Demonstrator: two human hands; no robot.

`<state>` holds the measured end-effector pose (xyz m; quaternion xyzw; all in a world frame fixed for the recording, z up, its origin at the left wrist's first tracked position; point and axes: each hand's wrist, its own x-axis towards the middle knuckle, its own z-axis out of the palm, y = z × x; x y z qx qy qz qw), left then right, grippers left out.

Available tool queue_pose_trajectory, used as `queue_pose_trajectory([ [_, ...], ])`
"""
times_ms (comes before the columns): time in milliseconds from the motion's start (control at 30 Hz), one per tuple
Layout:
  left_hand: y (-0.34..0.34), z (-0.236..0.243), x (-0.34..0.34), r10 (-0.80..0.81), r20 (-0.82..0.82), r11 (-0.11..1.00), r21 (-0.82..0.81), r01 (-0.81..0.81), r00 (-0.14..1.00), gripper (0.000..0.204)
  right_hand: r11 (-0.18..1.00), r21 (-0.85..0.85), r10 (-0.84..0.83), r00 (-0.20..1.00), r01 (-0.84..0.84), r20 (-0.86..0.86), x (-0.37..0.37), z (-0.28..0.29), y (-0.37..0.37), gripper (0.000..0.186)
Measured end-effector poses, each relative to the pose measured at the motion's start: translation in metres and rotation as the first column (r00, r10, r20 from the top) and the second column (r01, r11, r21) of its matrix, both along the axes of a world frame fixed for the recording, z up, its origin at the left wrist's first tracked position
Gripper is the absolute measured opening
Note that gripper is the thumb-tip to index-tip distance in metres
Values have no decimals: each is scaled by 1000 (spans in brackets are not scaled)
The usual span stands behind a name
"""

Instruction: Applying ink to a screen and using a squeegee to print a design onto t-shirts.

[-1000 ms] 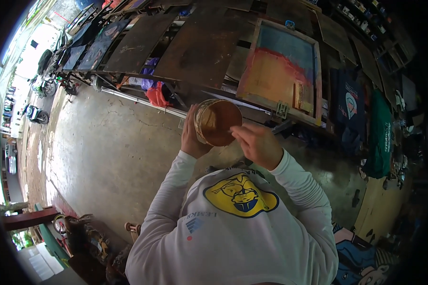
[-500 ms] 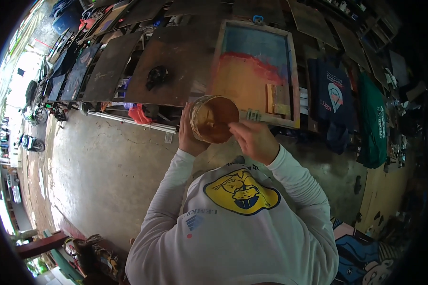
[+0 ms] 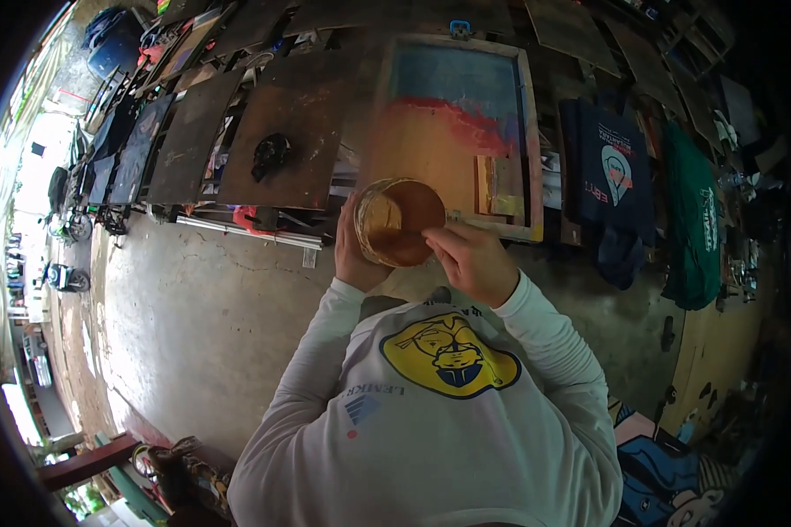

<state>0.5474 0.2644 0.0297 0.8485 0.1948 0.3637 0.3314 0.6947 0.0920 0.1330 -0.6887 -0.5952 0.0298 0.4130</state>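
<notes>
My left hand [image 3: 351, 241] is wrapped round the left side of a round, crusted container [image 3: 385, 211] with orange-brown material inside, tilted so its inside faces me. My right hand [image 3: 466, 259] is closed at the container's right rim, fingertips pinched just inside; whatever they hold is too small to make out. Beyond my hands lies a wooden-framed screen [image 3: 448, 123] with blue mesh and red and ochre staining, its near part partly behind the container.
Dark boards [image 3: 193, 132] cover the long rack, with a black lump [image 3: 271, 156] on one. Navy [image 3: 602, 158] and green [image 3: 685, 220] fabric pieces hang at right. Parked motorbikes [image 3: 66, 277] stand at left on the concrete floor [image 3: 185, 342]. A painted panel [image 3: 668, 474] lies lower right.
The view has swung, so the rack and screen sit further left. A black lump shows on a board where none was visible earlier. Both hands remain at the container, with slight movement.
</notes>
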Motion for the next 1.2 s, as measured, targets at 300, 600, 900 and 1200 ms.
queue_pose_trajectory([
  [300,10,1,10,-50,-29,999,-17,50,998,117,997,50,-55,998,57,-43,6,-4,4,14],
  [600,51,-1,-21,2,-58,1000,-29,-3,998,117,974,-61,-222,850,220,-477,-4,-9,25,18],
  [900,111,5,-57,-119,-68,992,24,121,991,120,956,-90,-284,809,278,-514,-66,-27,85,16],
  [1200,171,-1,-73,-306,-97,952,1,307,947,121,939,-72,-337,862,335,-379,-102,-33,124,16],
])
